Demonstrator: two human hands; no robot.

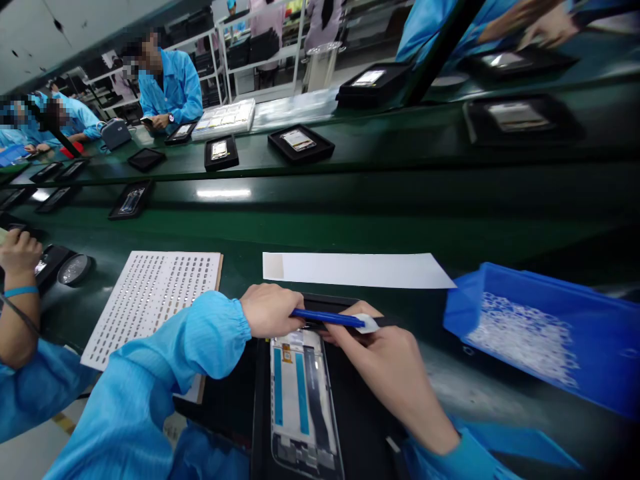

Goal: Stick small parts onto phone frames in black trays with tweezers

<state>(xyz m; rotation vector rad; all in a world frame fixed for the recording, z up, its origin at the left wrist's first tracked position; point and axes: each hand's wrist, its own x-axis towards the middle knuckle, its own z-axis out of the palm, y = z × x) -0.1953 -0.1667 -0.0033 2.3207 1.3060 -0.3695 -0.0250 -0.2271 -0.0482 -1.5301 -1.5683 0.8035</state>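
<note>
here the right hand [395, 360] pinches a blue tool [330, 318] with closed fingers, its white tip over the top edge of the phone frame [305, 393] in a black tray [360, 413]. the left hand [270, 310] curls loosely, touching the tool's other end.

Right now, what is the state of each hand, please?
Left hand: closed, resting at the top edge of the phone frame.
Right hand: closed on the blue tool.

Green conveyor belt [350, 220]; white shelving [260, 40]
</note>
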